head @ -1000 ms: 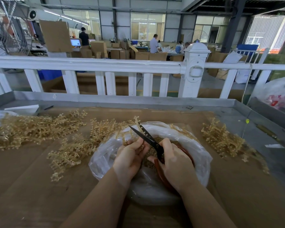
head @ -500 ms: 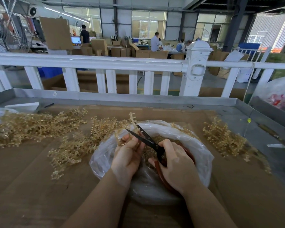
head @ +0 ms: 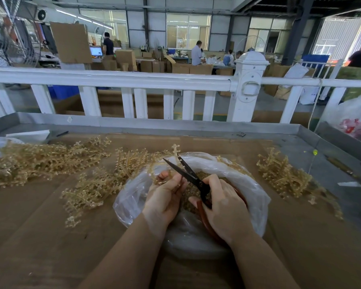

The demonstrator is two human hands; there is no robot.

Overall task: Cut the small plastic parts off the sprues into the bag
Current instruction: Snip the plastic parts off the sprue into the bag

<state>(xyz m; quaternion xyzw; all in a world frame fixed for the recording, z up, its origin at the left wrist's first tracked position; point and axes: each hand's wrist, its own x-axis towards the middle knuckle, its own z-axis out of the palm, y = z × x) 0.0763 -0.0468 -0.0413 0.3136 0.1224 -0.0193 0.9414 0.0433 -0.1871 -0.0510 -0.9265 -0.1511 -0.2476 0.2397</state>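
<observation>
A clear plastic bag [head: 252, 184] lies open on the cardboard-covered table, with small amber parts [head: 202, 176] heaped inside. My left hand [head: 165, 195] grips an amber sprue [head: 175, 152] that sticks up over the bag's far rim. My right hand [head: 221, 203] holds the red-handled scissors [head: 188, 172], whose black blades are parted around the sprue stem just above my left fingers. Most of the red handles are hidden under my right palm.
Piles of amber sprues lie left [head: 40, 161] and centre-left [head: 96, 184] of the bag, with another pile [head: 283, 176] on the right. A white railing [head: 133, 78] runs behind the table's metal rim [head: 154, 125]. A filled plastic bag [head: 354, 117] sits far right.
The scissor blades have opened wider around the sprue. My left hand has shifted the sprue slightly; both hands stay over the bag.
</observation>
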